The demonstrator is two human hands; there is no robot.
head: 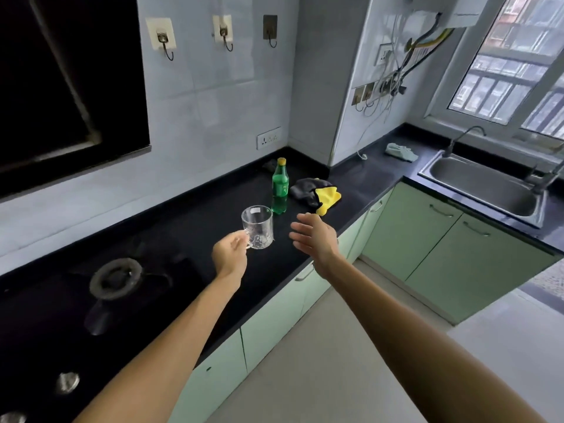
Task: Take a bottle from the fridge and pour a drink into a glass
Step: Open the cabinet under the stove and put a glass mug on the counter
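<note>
1. Both bare forearms reach out from the bottom edge over a black countertop [189, 227] with pale green cabinet doors [427, 239] below it.
2. At the near left a round gas burner [116, 277] is set into the dark hob.
3. The left hand [230, 254] has its fingers curled round the handle of a clear glass [258, 227], pinching it at the glass's left side. The glass stands upright over the countertop; I cannot tell whether its base touches the surface.
4. The right hand [316, 236] is spread wide, fingers straight and pointing left toward the glass. It holds nothing and hovers near the front edge of the countertop, just right of the glass and apart from it.
5. Just beyond the glass a green bottle [280, 187] with a yellow cap stands upright on the countertop, cap on, with neither hand touching it.
6. Just right of the bottle lies a crumpled black and yellow cloth [317, 192].
7. Behind the bottle a wall socket [268, 138] sits low on the pale tiled wall.
8. Further right, round the corner, a steel sink [485, 187] with a curved tap [464, 137] is sunk into the countertop, with a pale rag [399, 151] to its left.
9. High on the wall hang 3 hooks [224, 32], and a window [512, 71] is at the far right.
</note>
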